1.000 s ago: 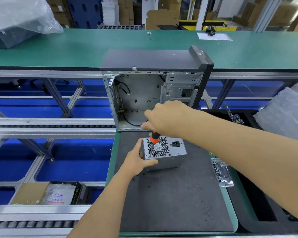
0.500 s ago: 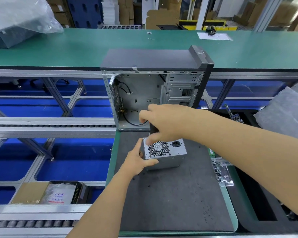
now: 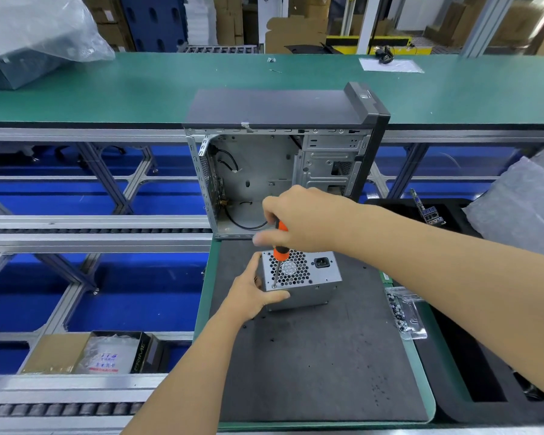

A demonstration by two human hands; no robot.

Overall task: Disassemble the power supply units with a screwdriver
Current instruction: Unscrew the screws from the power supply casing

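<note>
Head cam: the power supply unit (image 3: 302, 279) sits on the dark tabletop (image 3: 321, 365) mat just in front of the open PC case (image 3: 283, 171). Left hand (image 3: 252, 293) has its grip wrapped round the near-left corner; right hand (image 3: 299, 219) is closed on the orange screwdriver (image 3: 279, 246), tip at the lower-left fan-grille screw. Imo keep the shaft straight, push down, and brace hard so the bit doesn't cam out.

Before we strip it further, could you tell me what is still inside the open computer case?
Inside the computer case, black cables and bare metal drive bays show; the right hand covers its lower middle.
</note>
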